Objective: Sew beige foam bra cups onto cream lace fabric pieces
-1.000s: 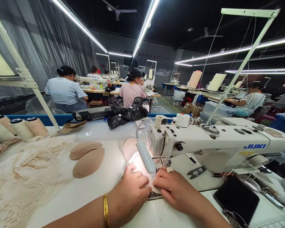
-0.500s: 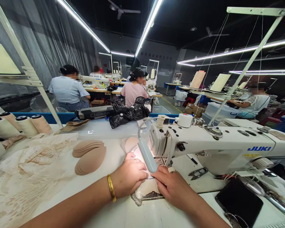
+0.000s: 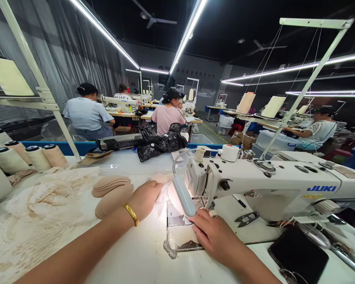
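My left hand (image 3: 149, 199), with a gold bracelet (image 3: 131, 215) at the wrist, is closed on the edge of a pale, sheer fabric piece (image 3: 162, 193). The piece stretches toward the sewing machine (image 3: 263, 173), and motion blurs its far part. A grey lamp (image 3: 184, 196) shines over the sewing area and hides the needle. My right hand (image 3: 214, 232) rests by the metal needle plate (image 3: 176, 219), its fingers stretched out and thumb apart; the foremost fingertips are partly hidden by the lamp. Left of my left hand lie stacked beige oval pads (image 3: 111, 185).
Cream lace fabric (image 3: 44, 209) covers the table's left side, with thread cones (image 3: 37, 157) behind. At right lie thread snips (image 3: 247, 219) and a black phone (image 3: 298, 248). A black plastic bag (image 3: 162, 144) sits behind the machine. Co-workers (image 3: 87, 112) sit beyond.
My left hand has moved up and left, away from the needle plate, drawing the pale fabric piece with it. The plate now shows. My right hand has stayed nearly in place.
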Tool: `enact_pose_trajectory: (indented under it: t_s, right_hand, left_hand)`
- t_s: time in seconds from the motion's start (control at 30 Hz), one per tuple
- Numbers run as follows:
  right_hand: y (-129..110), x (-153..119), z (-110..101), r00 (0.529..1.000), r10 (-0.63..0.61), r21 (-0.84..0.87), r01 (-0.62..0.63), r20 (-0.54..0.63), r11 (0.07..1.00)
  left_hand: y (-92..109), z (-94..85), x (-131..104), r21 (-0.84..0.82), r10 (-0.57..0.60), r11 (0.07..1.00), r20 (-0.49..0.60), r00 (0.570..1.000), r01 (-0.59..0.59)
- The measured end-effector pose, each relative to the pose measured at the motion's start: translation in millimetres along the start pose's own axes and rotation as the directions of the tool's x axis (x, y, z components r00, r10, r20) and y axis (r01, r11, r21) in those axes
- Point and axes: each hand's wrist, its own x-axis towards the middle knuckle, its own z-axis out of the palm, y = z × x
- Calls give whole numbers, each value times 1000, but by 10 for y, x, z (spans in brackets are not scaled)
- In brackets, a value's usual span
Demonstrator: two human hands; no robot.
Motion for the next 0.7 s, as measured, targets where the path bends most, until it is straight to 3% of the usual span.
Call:
enact_pose_trajectory:
  t_s: [0.13, 0.23, 0.33, 0.53, 0.7]
  right_hand:
    - [10, 6, 9, 1000, 2, -4, -2, 4, 1000]
    - [-1, 9, -1, 1000, 12, -15, -12, 17, 1000]
    - [-12, 17, -24, 999, 24, -26, -23, 28, 999]
    - [-21, 24, -57, 999, 22, -16, -21, 47, 1000]
    - [-37, 10, -67, 998, 35, 11, -35, 53, 999]
  left_hand:
    - [91, -40, -200, 65, 50, 996, 141, 989, -60]
    - [345, 33, -311, 17, 255, 965, 183, 950, -262]
    - [543, 137, -330, -46, 454, 891, 119, 883, -452]
    - [616, 258, -304, -28, 427, 904, 9, 904, -427]
    - [658, 303, -291, -18, 378, 926, 22, 925, -378]
